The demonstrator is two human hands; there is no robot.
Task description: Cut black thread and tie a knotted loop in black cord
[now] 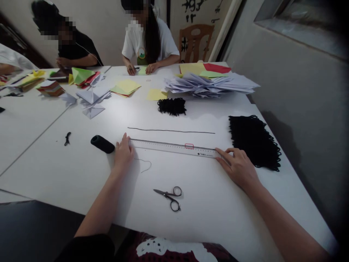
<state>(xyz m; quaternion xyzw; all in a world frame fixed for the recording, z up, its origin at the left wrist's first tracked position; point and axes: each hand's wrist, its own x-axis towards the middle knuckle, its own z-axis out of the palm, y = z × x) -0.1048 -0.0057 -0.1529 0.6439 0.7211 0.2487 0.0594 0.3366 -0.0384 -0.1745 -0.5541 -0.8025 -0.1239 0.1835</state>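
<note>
A clear plastic ruler [174,148] lies across the white table in front of me, with a black cord stretched along its far edge. My left hand [124,151] is closed on the ruler's left end, where the cord's end is hidden by the fingers. At the right end, my right hand [237,163] pinches the ruler and cord between thumb and fingers. Just beyond the ruler a second black cord [171,130] lies nearly straight. A spool of black cord [102,144] rests on its side by my left hand. Scissors [169,198] lie slightly open nearer to me.
Bundles of looped black cord lie at right [253,142] and farther back [171,106]. A pile of folded white paper [209,85] and coloured sheets [125,88] sit at the back. Two people sit across the table; one person's hands [141,69] touch green paper.
</note>
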